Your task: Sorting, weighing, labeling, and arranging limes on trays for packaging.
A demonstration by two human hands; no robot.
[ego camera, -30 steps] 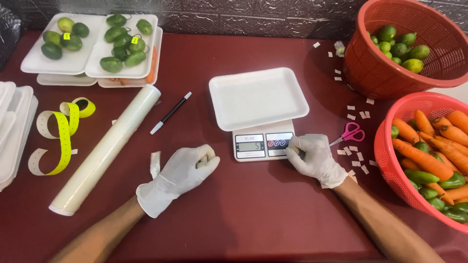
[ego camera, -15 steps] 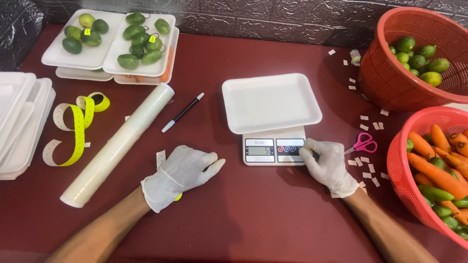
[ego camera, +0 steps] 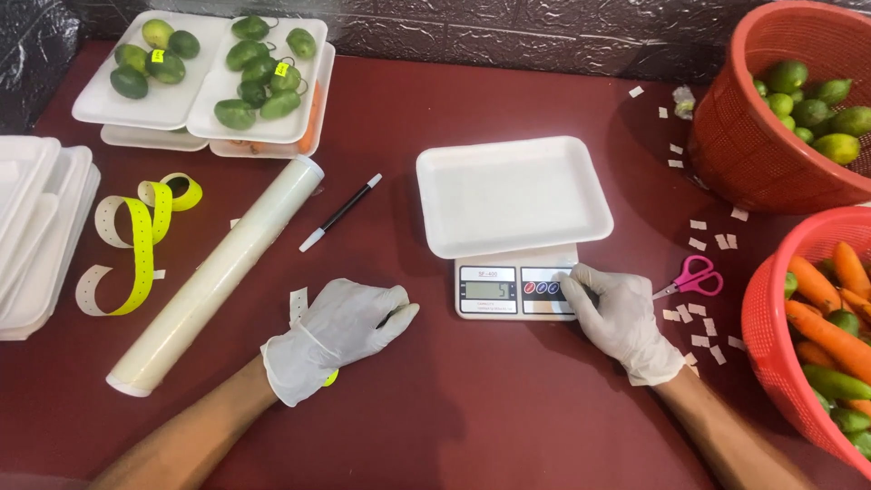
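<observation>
An empty white foam tray sits on a small white kitchen scale in the middle of a dark red table. My right hand, in a white glove, rests at the scale's front right corner with a fingertip on its buttons. In the same kind of glove, my left hand lies palm down on the table left of the scale. It covers a strip of paper, and something yellow shows under the wrist.
A roll of clear film, a black pen and a yellow sticker strip lie at the left. Foam trays of green fruit stand behind, empty trays far left. Pink scissors, paper scraps and two red baskets are at the right.
The view has shifted, so everything sits lower right in the frame. My left hand went from curled to flat on the table. My right hand stays at the scale's buttons.
</observation>
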